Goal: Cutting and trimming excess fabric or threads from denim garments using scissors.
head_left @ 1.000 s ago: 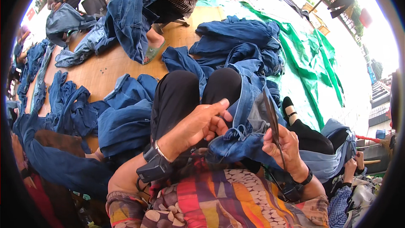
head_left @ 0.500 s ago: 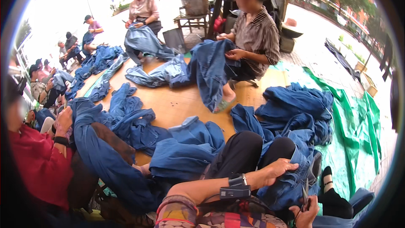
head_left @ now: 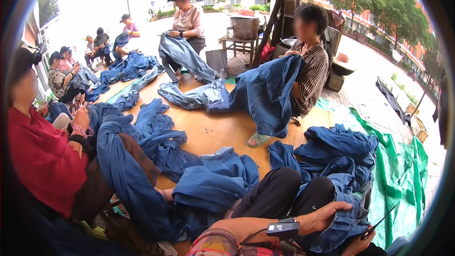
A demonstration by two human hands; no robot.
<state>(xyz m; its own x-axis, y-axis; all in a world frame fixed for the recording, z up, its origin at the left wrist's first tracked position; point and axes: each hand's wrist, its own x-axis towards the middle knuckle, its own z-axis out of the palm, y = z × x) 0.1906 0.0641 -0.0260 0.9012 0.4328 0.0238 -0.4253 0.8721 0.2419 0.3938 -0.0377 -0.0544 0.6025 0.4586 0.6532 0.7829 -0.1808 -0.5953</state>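
Blue denim jeans [head_left: 345, 224] are draped over my knees, their edge raised toward me. My left hand [head_left: 324, 214] is closed on that edge, thumb on top. Low at the right, my right hand [head_left: 359, 243] is closed around a pair of scissors [head_left: 383, 218], partly hidden behind the denim. The thin blades point up and to the right, apart from the cloth. A small black device [head_left: 283, 229] with a cable is strapped at my left wrist.
A denim pile [head_left: 339, 144] lies beyond my knees, and more denim [head_left: 215, 180] is to my left. A co-worker in red [head_left: 45, 161] sits close on the left; another in stripes [head_left: 313, 68] sits opposite. A green tarp [head_left: 403, 175] spreads at the right.
The scissors have swung from beside the denim out to the right. My left hand still grips the jeans. The co-worker opposite has raised their denim, and the whole view has shifted.
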